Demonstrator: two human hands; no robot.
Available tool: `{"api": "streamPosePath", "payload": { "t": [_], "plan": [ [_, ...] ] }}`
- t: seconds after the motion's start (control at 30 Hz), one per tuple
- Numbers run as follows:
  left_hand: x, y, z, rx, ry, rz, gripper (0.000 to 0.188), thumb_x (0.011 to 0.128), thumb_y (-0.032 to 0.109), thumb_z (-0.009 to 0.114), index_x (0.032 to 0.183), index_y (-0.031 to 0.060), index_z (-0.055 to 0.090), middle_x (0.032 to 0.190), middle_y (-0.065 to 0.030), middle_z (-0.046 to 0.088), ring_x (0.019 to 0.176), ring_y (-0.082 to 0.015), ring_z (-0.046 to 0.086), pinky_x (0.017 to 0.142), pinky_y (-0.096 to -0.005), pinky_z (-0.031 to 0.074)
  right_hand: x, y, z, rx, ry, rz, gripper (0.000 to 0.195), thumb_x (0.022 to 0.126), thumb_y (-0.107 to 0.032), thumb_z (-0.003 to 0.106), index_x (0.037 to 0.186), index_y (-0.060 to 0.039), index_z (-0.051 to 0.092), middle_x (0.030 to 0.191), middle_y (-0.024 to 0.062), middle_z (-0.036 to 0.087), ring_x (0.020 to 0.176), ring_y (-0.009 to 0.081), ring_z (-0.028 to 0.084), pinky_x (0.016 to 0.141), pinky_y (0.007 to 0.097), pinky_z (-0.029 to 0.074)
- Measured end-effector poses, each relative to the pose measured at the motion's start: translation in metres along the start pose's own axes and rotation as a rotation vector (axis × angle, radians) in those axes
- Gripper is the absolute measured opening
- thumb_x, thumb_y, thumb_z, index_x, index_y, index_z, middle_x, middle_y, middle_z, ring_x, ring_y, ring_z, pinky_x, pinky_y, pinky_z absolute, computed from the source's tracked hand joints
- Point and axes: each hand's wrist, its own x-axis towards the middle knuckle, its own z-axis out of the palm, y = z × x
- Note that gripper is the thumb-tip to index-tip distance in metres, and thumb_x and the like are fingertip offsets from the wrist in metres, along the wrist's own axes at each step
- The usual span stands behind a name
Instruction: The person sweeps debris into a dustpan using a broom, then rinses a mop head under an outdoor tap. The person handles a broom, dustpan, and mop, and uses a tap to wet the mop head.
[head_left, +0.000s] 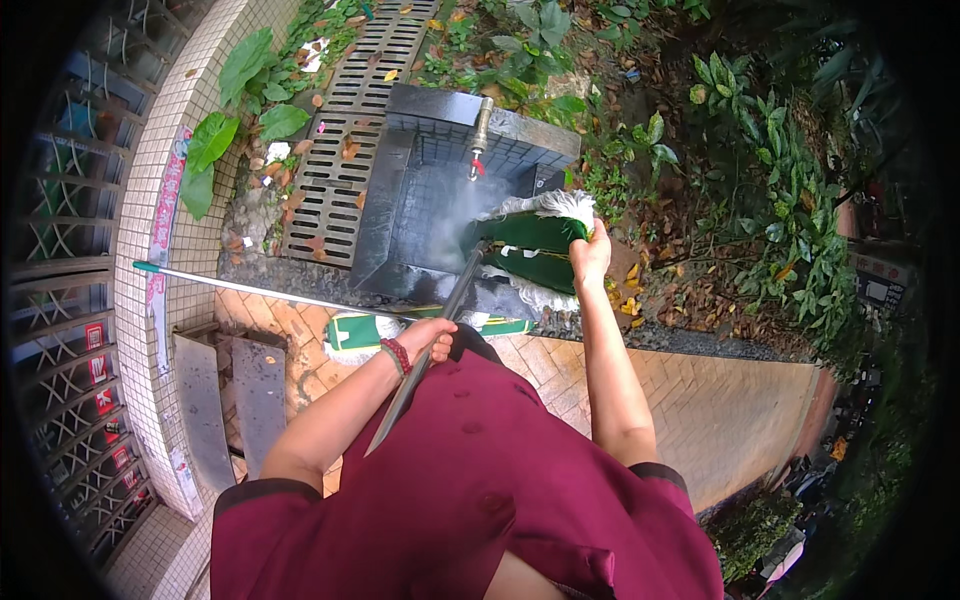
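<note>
My left hand (431, 341), with a red bead bracelet at the wrist, is closed around the metal pole (456, 296) of a flat mop. The mop's green cloth head (536, 232), edged with white cotton strands, is tilted over the right side of a dark tiled outdoor sink (382, 202). My right hand (591, 255) grips the head's right end, thumb on the green fabric. Above the basin stands a brass tap (482, 127) with a red handle. Whitish spray or splashing water (461, 214) shows below it, left of the mop head.
A second green-and-white mop head (356, 332) lies on the brick paving before the sink. A white pole (262, 291) slants across to the tiled wall (161, 187). Left of the basin runs a slotted drain grate (330, 180). Metal plates (255, 397) lie lower left; plants (772, 150) grow right.
</note>
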Motion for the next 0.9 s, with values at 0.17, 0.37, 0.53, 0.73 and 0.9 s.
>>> {"api": "streamPosePath", "payload": {
  "t": [0.17,0.37,0.53,0.73,0.9],
  "plan": [
    [0.003,0.005,-0.023,0.023,0.011,-0.017,0.012,0.089,0.016,0.049,0.082,0.008,0.044,0.054,0.0051,0.034,0.04,-0.0039,0.03,0.036,-0.0193,0.027,-0.019,-0.033,0.0,-0.176,-0.044,-0.28,0.045,0.064,-0.001,0.046,0.108,-0.0048,0.054,0.101,0.0147,0.057,0.098,0.0334,0.053,0.086,0.0371,0.042],
    [-0.008,0.011,-0.032,0.098,0.037,-0.023,0.014,0.091,0.02,0.046,0.087,0.007,0.046,0.057,0.0041,0.036,0.041,-0.0052,0.03,0.038,-0.0195,0.029,-0.017,-0.086,-0.006,-0.282,-0.318,-0.673,0.038,0.06,0.004,0.049,0.094,-0.0083,0.057,0.085,0.0088,0.055,0.087,0.0298,0.053,0.075,0.0386,0.044],
    [-0.016,0.01,-0.017,0.14,0.239,-0.008,0.02,0.091,0.026,0.046,0.095,0.0072,0.048,0.064,-0.0006,0.047,0.045,-0.0091,0.041,0.041,-0.0216,0.039,0.0,-0.07,-0.008,-0.279,-0.216,-0.632,0.041,0.059,0.004,0.049,0.096,-0.0108,0.057,0.091,0.0086,0.056,0.093,0.0301,0.052,0.079,0.0387,0.044],
    [-0.015,-0.001,-0.017,0.214,0.073,-0.061,0.022,0.091,0.029,0.046,0.098,0.0084,0.047,0.068,-0.0012,0.047,0.046,-0.0086,0.041,0.04,-0.022,0.037,0.004,0.044,-0.053,-0.155,-0.078,-0.305,0.048,0.063,0.004,0.044,0.11,-0.0045,0.055,0.107,0.0162,0.058,0.104,0.033,0.052,0.091,0.0364,0.04],
    [0.01,-0.011,-0.007,0.371,0.03,-0.138,0.015,0.09,0.023,0.048,0.085,0.0102,0.042,0.062,0.0019,0.042,0.044,-0.0062,0.037,0.038,-0.0212,0.031,-0.072,0.142,-0.111,0.141,-0.149,0.109,0.055,0.061,0.01,0.041,0.114,-0.0024,0.054,0.095,0.0074,0.06,0.084,0.0174,0.056,0.068,0.0268,0.046]
  ]
}}
